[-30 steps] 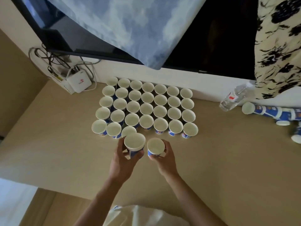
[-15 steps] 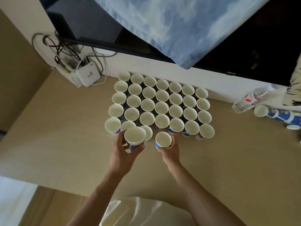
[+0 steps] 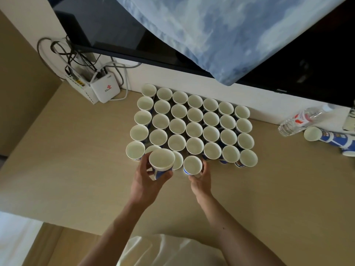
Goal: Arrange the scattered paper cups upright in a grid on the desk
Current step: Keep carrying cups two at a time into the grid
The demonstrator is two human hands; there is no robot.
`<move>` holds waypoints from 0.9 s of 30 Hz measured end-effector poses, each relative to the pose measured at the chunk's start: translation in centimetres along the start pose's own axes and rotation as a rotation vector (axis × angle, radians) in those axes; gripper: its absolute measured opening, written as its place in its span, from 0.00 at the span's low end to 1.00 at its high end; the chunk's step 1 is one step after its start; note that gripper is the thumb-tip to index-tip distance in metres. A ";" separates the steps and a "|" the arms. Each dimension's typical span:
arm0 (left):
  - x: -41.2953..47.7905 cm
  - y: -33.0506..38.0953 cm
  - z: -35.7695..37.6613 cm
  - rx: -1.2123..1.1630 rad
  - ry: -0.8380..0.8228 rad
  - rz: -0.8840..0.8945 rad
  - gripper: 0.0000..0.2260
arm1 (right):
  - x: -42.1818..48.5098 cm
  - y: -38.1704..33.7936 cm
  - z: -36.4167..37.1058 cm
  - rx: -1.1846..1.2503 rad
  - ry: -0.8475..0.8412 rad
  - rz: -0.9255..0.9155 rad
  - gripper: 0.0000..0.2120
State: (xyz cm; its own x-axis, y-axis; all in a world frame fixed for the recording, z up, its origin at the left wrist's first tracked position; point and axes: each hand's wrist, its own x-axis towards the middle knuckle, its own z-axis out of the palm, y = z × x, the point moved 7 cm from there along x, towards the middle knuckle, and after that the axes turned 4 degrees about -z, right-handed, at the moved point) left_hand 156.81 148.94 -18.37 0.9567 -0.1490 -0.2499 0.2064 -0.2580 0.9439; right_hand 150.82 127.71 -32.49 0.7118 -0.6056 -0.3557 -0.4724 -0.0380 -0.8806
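Observation:
Several upright white-and-blue paper cups form a grid on the beige desk, against the back wall. My left hand grips a cup, held raised over the grid's front row at its left. It hides part of two cups behind it. My right hand grips another cup, which stands upright at the front row, beside the cup to its left. Nested cups lie on their side at the desk's right.
A plastic water bottle lies at the back right. A white router with cables sits in the back left corner. A black screen with a blue cloth over it hangs above the grid. White fabric lies below my arms.
My right hand has carried its cup forward into the front row of the grid. My left hand has followed with its raised cup. The view has shifted left.

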 end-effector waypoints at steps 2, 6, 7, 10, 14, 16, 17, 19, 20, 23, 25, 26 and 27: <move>-0.1 0.0 0.1 -0.001 -0.001 0.001 0.26 | -0.2 -0.5 -0.1 0.039 0.004 0.007 0.35; -0.4 -0.2 0.4 0.001 -0.010 -0.003 0.26 | 0.2 -0.2 -0.1 0.137 0.001 0.043 0.32; -0.5 -0.3 0.4 0.003 -0.013 -0.004 0.26 | 0.3 -0.1 -0.1 0.148 0.000 0.047 0.31; -0.6 -0.6 0.7 0.010 -0.020 -0.001 0.26 | 0.6 0.2 -0.2 0.149 -0.006 0.055 0.31; -0.6 -0.5 1.7 0.017 -0.037 -0.001 0.26 | -0.1 1.7 -1.9 0.058 0.052 0.119 0.30; -0.6 -0.3 2.7 0.021 -0.054 0.007 0.25 | -1.3 1.1 -4.3 0.059 0.169 0.079 0.28; -0.5 -0.2 3.3 0.028 -0.061 0.013 0.25 | -1.8 0.1 -5.7 0.080 0.229 0.024 0.27; -0.4 0.1 5.0 0.055 -0.089 0.034 0.26 | -2.4 -3.1 -8.3 0.106 0.254 -0.086 0.26; -0.3 0.3 5.9 0.068 -0.106 0.049 0.26 | -2.4 -4.9 -8.8 0.104 0.185 -0.134 0.26; -0.2 0.9 9.2 0.114 -0.182 0.069 0.27 | -2.9 -8.9 -8.8 0.016 -0.197 -0.246 0.30; -0.2 1.2 11.3 0.147 -0.252 0.073 0.28 | -3.6 -9.6 -8.5 -0.062 -0.356 -0.300 0.34; -0.2 1.4 12.1 0.167 -0.282 0.082 0.29 | -3.7 -9.4 -8.6 -0.069 -0.373 -0.311 0.35; -0.1 1.5 12.7 0.197 -0.310 0.090 0.29 | -3.7 -9.2 -8.8 -0.048 -0.364 -0.309 0.35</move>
State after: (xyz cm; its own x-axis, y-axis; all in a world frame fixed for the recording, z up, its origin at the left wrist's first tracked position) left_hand 154.40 136.43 -19.72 0.8556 -0.4534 -0.2498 0.0522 -0.4046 0.9130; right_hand 147.95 123.31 -20.35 0.9544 -0.2428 -0.1736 -0.2274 -0.2143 -0.9499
